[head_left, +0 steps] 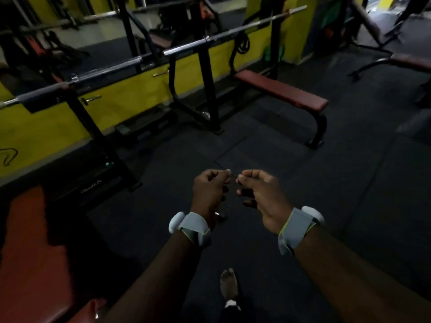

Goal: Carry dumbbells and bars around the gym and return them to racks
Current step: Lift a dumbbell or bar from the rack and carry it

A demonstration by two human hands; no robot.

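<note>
My left hand (210, 192) and my right hand (258, 194) hang close together in front of me over the dark floor. Both have curled fingers, and their fingertips almost touch. No dumbbell or bar shows in either hand; a thin faint line runs between the fingertips. Each wrist wears a grey band with a white pod. A long steel barbell (233, 31) rests on the uprights of the bench rack ahead. A second barbell (77, 78) lies on the rack to the left. A small shiny object (218, 214) shows just below my left hand; I cannot tell what it is.
A maroon flat bench (279, 90) stands ahead on the right of the black rack (210, 94). Another red bench pad (30, 252) is close at my lower left. A low yellow wall (130, 94) runs behind the racks. Dark rubber floor (349, 183) spreads right. My bare foot (229, 283) is below.
</note>
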